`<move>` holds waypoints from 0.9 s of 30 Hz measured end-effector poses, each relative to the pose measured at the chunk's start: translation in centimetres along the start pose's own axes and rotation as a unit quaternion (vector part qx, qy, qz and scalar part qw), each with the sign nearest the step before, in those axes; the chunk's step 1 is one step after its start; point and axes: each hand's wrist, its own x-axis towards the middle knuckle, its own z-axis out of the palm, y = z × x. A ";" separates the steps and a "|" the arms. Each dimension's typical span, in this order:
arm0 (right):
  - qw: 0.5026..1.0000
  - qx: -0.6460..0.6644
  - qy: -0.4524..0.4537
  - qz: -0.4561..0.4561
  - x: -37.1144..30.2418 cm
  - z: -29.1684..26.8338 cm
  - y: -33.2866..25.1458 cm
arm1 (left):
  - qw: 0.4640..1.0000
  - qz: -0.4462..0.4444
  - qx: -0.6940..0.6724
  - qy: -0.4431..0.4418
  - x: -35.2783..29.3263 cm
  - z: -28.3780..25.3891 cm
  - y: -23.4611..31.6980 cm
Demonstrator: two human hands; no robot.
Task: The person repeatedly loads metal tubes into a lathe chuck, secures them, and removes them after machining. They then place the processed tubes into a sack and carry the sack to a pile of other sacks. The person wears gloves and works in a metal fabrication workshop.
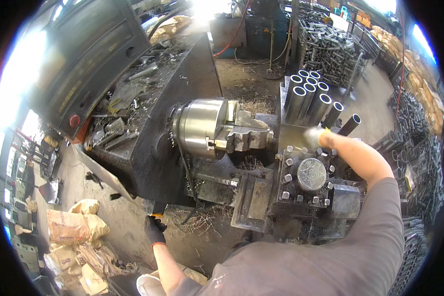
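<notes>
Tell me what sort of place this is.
Probably a metalworking shop: a lathe-type chuck, upright metal tubes standing beside the machine, and a wire crate heaped with metal parts all point that way.

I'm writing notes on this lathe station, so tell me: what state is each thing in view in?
Chuck: no motion blur visible, so apparently still
Metal tubes: standing on end, open ends up
Tool post: bolt heads pointing up
Metal parts at the back: heaped
Brown sacks: rumpled
Red button: cannot tell
Left hand: dark-gloved, grip unclear
Right hand: light-gloved, blurred, grip unclear
</notes>
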 end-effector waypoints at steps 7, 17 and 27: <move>0.902 0.185 0.349 0.174 -11.3 0.7 -0.2 | 0.615 0.715 0.264 0.204 -7.8 8.7 24.5; 0.675 0.393 0.566 0.265 -31.1 -4.0 -17.4 | 0.714 0.457 0.517 0.119 -2.8 20.1 43.9; 0.768 0.411 0.456 -0.184 -29.1 -4.5 -27.6 | 0.619 0.276 0.195 -0.709 -36.1 17.3 16.4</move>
